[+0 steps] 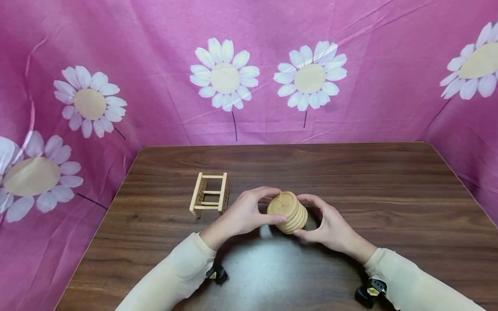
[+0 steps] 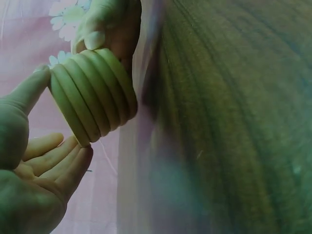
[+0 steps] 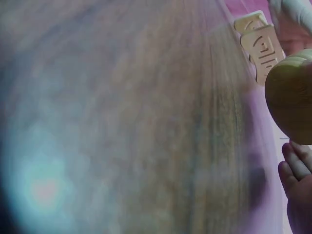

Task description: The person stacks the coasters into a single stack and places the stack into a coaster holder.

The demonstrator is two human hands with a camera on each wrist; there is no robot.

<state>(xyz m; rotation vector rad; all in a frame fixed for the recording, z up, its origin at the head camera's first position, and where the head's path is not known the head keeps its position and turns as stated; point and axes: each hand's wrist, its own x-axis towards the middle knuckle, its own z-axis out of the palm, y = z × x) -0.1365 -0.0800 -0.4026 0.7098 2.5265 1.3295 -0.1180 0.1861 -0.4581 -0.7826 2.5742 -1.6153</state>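
Observation:
A stack of several round wooden coasters (image 1: 288, 209) is held tilted between my two hands, its top disc bearing an engraved line design. My left hand (image 1: 249, 211) grips the upper end, thumb on the near edge and fingers round the far edge. The lower end of the stack is held by my right hand (image 1: 328, 222), its thumb at the near rim. In the left wrist view the coasters (image 2: 92, 97) lie face to face in a slightly staggered row. The right wrist view shows the flat underside of the bottom coaster (image 3: 292, 100).
To the left of my hands, a small light-wood rack (image 1: 210, 192) with crossbars stands on the brown wood-grain table (image 1: 369, 172). Cut-out slots mark the rack's side panel (image 3: 263, 48). A pink cloth with daisies (image 1: 264, 21) hangs behind and beside the table.

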